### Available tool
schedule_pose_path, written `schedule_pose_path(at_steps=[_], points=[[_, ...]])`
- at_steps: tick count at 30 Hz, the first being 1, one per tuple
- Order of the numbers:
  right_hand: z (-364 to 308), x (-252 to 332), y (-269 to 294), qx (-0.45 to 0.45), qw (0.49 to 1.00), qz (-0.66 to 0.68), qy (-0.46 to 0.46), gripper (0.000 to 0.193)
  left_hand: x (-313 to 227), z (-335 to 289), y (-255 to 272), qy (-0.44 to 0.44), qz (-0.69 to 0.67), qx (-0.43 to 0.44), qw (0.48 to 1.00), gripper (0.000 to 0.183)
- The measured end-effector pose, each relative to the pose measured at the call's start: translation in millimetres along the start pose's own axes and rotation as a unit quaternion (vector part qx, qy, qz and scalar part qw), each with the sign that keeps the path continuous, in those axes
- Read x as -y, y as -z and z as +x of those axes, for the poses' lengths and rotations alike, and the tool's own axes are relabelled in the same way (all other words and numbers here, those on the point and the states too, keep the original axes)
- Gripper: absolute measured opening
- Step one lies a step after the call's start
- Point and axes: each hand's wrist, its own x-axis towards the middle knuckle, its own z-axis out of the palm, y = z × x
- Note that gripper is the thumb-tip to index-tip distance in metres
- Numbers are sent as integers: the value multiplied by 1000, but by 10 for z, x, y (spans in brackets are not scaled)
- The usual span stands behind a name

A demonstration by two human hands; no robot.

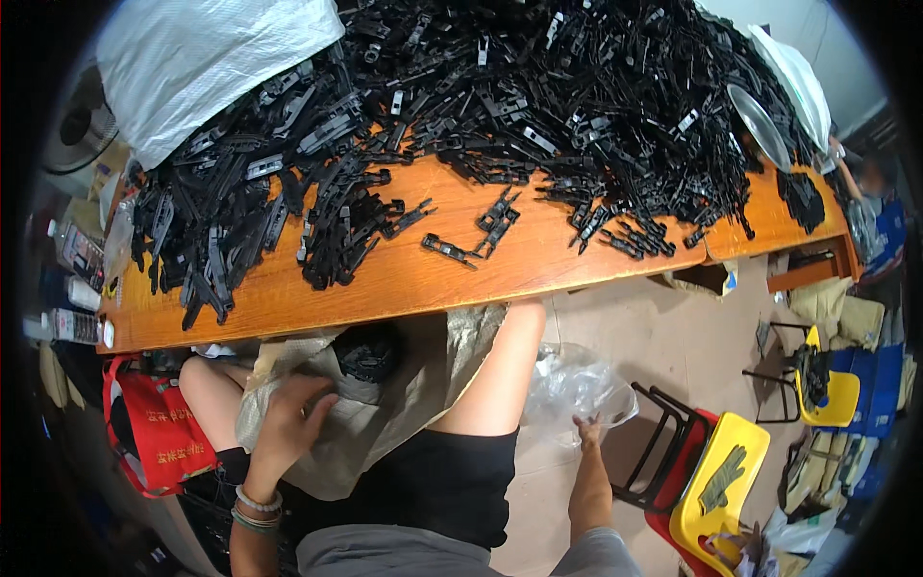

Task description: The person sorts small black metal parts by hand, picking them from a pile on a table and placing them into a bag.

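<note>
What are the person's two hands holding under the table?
The left hand grips the grey woven sack by its rim; the right hand pinches the clear plastic bag at its edge.

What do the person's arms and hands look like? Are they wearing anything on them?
Both forearms are bare, with no gloves on either hand. The left hand has two beaded bracelets stacked at the wrist, one pale and one greenish. The right hand has nothing on its wrist. Loose grey short sleeves show at the bottom edge, near the upper arms.
</note>
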Motion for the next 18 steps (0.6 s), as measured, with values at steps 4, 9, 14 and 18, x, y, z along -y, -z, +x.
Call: schedule_pose_path(at_steps=[4, 9, 14, 18], points=[[367, 349, -169, 200, 976, 82, -22, 66, -65, -20, -37, 4, 1, 15, 1000, 18], [672, 2107, -167, 212, 969, 69, 108, 40, -129, 69, -68, -43, -9, 10, 999, 18], [-1158, 4308, 215, 57, 910, 32, 410, 10, 5, -165, 203, -37, 6, -39, 999, 16], [-2246, 5081, 736, -36, 753, 85, 651, 8, 22, -22, 214, -127, -67, -84, 986, 15]])
